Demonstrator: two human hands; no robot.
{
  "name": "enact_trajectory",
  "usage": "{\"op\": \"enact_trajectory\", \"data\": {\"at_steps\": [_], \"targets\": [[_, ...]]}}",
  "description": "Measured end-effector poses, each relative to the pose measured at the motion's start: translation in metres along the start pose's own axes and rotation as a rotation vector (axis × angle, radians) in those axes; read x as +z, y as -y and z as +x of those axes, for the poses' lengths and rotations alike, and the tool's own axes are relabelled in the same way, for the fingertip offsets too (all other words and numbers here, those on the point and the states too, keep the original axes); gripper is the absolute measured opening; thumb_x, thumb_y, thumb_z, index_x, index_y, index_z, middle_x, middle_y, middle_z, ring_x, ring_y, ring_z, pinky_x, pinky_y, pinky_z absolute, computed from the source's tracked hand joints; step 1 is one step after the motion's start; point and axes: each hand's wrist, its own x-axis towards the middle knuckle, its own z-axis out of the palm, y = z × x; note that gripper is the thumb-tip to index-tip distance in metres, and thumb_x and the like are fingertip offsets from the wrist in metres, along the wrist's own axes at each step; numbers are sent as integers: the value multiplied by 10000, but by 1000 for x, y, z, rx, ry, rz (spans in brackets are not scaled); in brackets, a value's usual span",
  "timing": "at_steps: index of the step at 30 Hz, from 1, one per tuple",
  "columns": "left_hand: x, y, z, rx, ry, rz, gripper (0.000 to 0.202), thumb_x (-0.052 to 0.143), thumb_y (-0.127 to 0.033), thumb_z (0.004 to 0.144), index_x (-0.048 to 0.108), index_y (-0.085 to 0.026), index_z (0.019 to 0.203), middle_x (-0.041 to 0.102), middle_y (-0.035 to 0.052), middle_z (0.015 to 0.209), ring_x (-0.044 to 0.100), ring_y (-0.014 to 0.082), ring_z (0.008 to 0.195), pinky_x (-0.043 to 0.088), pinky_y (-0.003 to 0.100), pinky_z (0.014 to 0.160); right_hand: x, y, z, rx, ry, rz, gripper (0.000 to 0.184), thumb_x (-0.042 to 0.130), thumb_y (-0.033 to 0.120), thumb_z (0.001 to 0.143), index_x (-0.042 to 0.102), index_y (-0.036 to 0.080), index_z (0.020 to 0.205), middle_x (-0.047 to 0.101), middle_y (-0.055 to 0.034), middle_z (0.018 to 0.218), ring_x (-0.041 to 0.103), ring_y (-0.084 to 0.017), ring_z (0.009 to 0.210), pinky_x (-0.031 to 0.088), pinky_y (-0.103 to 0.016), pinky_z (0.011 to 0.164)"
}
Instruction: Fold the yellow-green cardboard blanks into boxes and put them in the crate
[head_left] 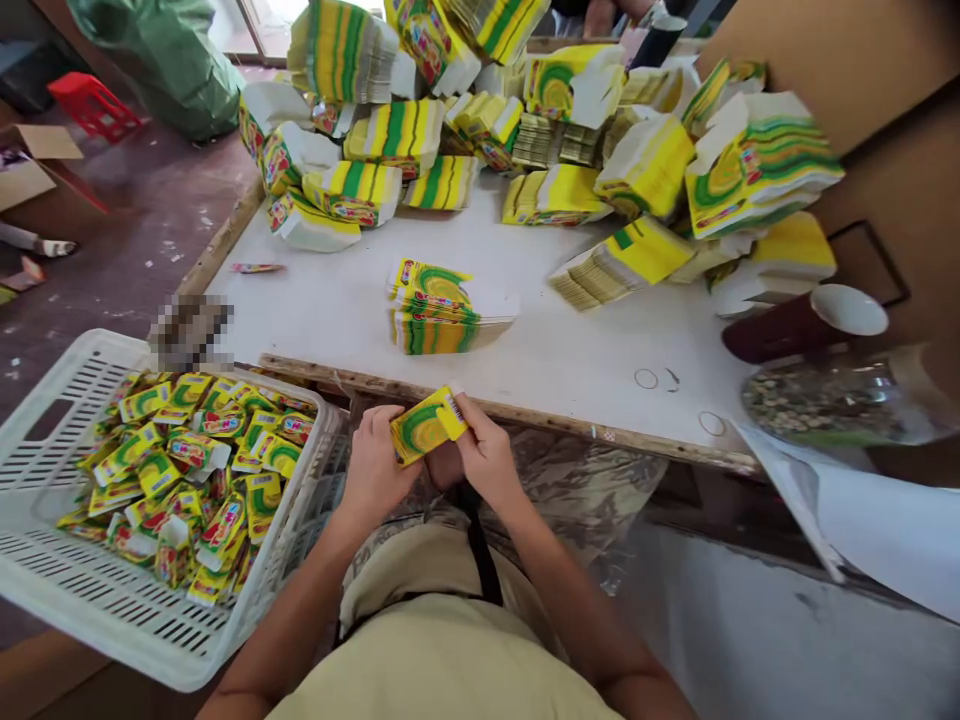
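Observation:
A small yellow-green printed carton [427, 428] is held between both hands, just in front of the table's near edge. My left hand [379, 465] grips its left end, with the fingers behind it. At its right end, by a flap with a barcode, my right hand [486, 450] pinches the carton. Beyond them on the white table [540, 350] lies a stack of flat cartons [435, 310], partly fanned. To the left, a white plastic basket [296, 510] holds many folded cartons [195, 450] of the same print.
Bundles of flat cartons [397, 130] are piled along the table's far side. At the right lie a dark red cup [799, 325] and a clear bag or jar of dried bits [825, 400]. A red stool [94, 105] and green sack [161, 60] stand on the floor.

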Motion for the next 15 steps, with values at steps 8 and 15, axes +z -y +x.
{"op": "enact_trajectory", "data": {"at_steps": [8, 15], "targets": [[-23, 2, 9, 58, 130, -121, 501, 735, -303, 742, 531, -205, 1190, 639, 69, 1090, 617, 220, 987, 504, 345, 859, -23, -12, 8, -171, 209, -84, 292, 542, 336, 953, 684, 210, 1175, 488, -150, 1449, 536, -239, 1282, 479, -370, 1026], [-28, -2, 16, 141, 108, -118, 466, 720, -309, 767, 552, -198, 1187, 650, 84, 1083, 618, 223, 1004, 508, 348, 871, -32, -4, 14, -135, 231, -37, 160, 683, 286, 854, 749, 226, 987, 567, -133, 1359, 579, -251, 1222, 478, -421, 1008]]}}
